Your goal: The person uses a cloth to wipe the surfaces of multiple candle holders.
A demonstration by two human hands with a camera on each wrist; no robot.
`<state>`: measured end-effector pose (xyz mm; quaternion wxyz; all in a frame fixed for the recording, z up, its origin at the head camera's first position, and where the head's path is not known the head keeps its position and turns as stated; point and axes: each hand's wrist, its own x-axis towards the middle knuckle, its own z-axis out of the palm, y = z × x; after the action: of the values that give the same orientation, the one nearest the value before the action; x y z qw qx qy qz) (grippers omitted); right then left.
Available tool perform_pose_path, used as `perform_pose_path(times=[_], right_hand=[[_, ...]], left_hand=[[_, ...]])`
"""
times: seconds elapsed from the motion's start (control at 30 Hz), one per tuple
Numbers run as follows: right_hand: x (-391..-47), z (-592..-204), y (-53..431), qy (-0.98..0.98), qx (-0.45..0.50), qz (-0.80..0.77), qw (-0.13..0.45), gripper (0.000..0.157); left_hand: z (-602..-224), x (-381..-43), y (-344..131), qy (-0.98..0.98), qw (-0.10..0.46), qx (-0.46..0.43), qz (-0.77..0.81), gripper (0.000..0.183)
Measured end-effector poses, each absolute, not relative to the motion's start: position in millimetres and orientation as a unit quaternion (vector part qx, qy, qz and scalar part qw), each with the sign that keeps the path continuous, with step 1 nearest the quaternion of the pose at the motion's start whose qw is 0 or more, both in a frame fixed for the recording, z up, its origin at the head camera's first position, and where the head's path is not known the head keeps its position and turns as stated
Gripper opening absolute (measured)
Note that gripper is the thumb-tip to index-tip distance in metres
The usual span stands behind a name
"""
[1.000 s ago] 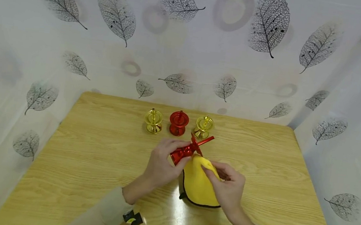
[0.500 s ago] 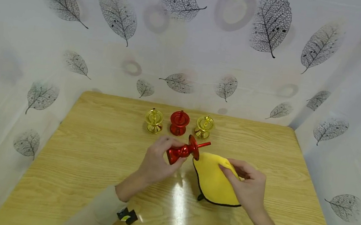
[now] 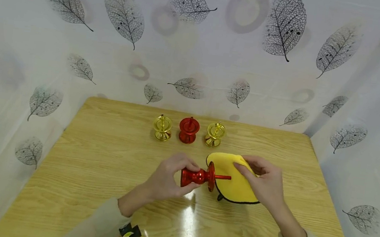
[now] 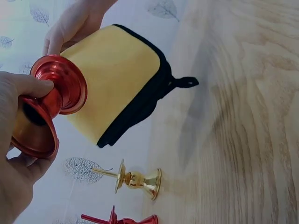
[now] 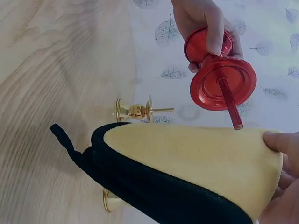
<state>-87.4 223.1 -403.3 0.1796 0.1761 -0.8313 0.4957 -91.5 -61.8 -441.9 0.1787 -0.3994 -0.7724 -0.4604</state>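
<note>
My left hand (image 3: 165, 176) grips a shiny red candlestick (image 3: 198, 176) around its base and stem. It is tipped on its side, its thin spike pointing right, in front of the cloth in the head view. Opposite it, my right hand (image 3: 267, 181) pinches a folded yellow cloth (image 3: 238, 187) with dark edging and a small hanging loop. In the left wrist view the flared foot of the red candlestick (image 4: 35, 126) faces the camera. The right wrist view shows the cloth (image 5: 187, 158) close below the spike; whether they touch I cannot tell.
Along the back of the wooden table (image 3: 107, 155) stand a gold candlestick (image 3: 162, 128), a red one (image 3: 188, 130) and another gold one (image 3: 215, 134), all upright in a row. A leaf-patterned curtain (image 3: 204, 57) hangs behind and along both sides.
The cloth has come away from the red candlestick's dish and shifted right with my right hand. The candlestick has moved lower and right, turning from an upward slant to nearly level.
</note>
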Motion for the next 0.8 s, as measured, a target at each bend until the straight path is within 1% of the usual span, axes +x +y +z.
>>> perform_pose_path(times=[0.17, 0.33, 0.4, 0.5, 0.6, 0.7, 0.8], right_hand=[[-96, -400, 216, -0.829, 0.217, 0.504, 0.106, 0.021], [-104, -400, 213, -0.823, 0.259, 0.505, 0.015, 0.017], [-107, -401, 214, -0.812, 0.286, 0.508, -0.019, 0.019], [-110, -402, 214, -0.789, 0.337, 0.510, -0.063, 0.025], [-111, -402, 213, -0.771, 0.383, 0.502, -0.085, 0.033], [-110, -400, 212, -0.770, 0.412, 0.481, -0.078, 0.036], [-109, -396, 212, -0.777, 0.431, 0.454, -0.062, 0.037]], left_hand=[[-440, -89, -59, -0.775, 0.147, -0.419, -0.451, 0.034], [-439, -87, -59, -0.778, 0.117, -0.422, -0.450, 0.034], [-440, -87, -59, -0.778, 0.110, -0.422, -0.453, 0.034], [-440, -88, -61, -0.774, 0.107, -0.428, -0.454, 0.034], [-439, -88, -62, -0.770, 0.108, -0.437, -0.452, 0.034], [-437, -89, -63, -0.768, 0.113, -0.442, -0.450, 0.034], [-436, -89, -64, -0.765, 0.115, -0.445, -0.452, 0.033]])
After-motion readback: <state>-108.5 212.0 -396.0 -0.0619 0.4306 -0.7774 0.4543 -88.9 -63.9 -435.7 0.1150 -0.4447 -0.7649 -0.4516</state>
